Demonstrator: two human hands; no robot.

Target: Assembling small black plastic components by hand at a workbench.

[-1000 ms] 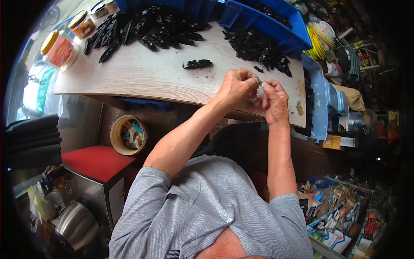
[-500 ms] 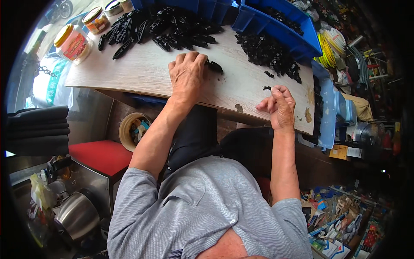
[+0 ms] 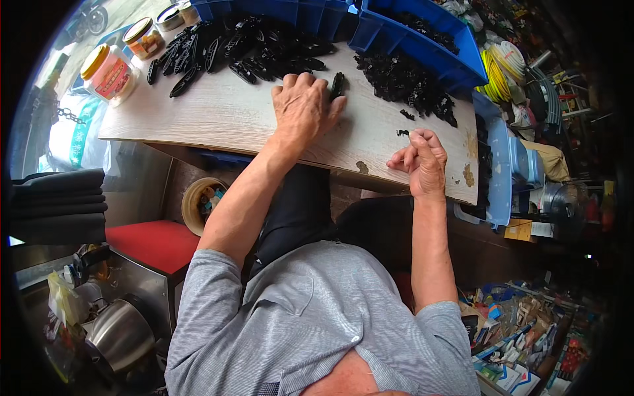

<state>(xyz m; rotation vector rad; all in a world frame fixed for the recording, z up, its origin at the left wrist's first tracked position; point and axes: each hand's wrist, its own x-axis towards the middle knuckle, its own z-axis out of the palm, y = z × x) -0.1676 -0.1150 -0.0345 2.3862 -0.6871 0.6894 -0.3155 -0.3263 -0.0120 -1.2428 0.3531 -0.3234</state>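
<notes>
Over the middle of the table (image 3: 198, 122), my left hand (image 3: 300, 109) is closed on a black elongated plastic part (image 3: 337, 84). The part's end sticks up between the thumb and the fingers, and the rest of it is hidden by the hand. To the right, my right hand (image 3: 428, 165) pinches a small black plastic clip (image 3: 402, 132) between thumb and forefinger, its other fingers loosely curled. A pile of similar elongated black parts (image 3: 257, 43) lies beyond my left hand. Small black pieces (image 3: 403, 82) are heaped beyond my right hand, with one loose piece (image 3: 407, 115) nearer me.
Blue bins (image 3: 422, 39) stand along the table's far side, one holding small black pieces. Jars (image 3: 109, 72) stand at the far left corner. A light blue crate (image 3: 500, 165) adjoins the right edge. A bucket (image 3: 193, 208) sits below the near edge, beside a red-topped cabinet (image 3: 148, 241).
My left hand has shifted to the right, and the elongated part has turned from pointing sideways to pointing away from me. My right hand keeps its pinch on the clip.
</notes>
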